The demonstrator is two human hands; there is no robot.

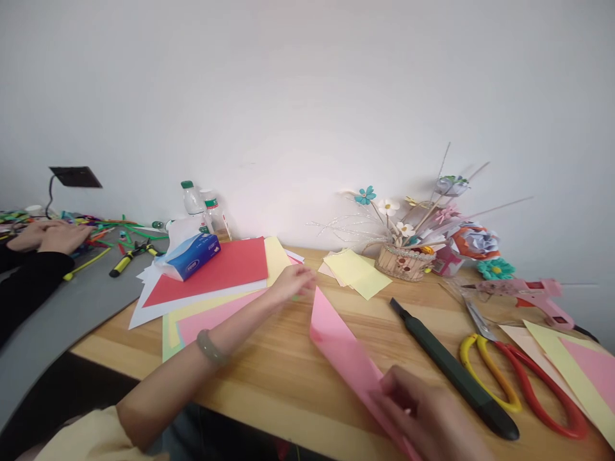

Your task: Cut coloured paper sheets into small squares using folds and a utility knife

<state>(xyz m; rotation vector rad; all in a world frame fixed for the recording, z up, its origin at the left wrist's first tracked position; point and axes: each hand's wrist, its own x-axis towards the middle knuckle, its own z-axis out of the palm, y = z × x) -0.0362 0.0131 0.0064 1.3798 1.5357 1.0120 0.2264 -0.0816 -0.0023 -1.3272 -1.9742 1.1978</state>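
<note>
A folded sheet of pink paper (343, 355) slants over the wooden table, one pointed corner toward the wall. My right hand (423, 410) pinches its near end between thumb and fingers. My left hand (293, 282), a little blurred, reaches forward left of the paper's far corner. Its fingers are stretched out, and I see nothing in them. Beneath that arm lie sheets of coloured paper, with a red sheet (240, 264) on top. Small yellow paper pieces (360, 272) lie beyond the pink sheet. Right of it is a dark green cutter-like tool (451, 368).
Scissors (485, 333) with yellow and red handles and a pink glue gun (533, 294) lie at the right. A flower basket (403, 261) stands by the wall. A blue tissue pack (195, 256) is at the left. Another person's hands (52, 235) work among coloured strips.
</note>
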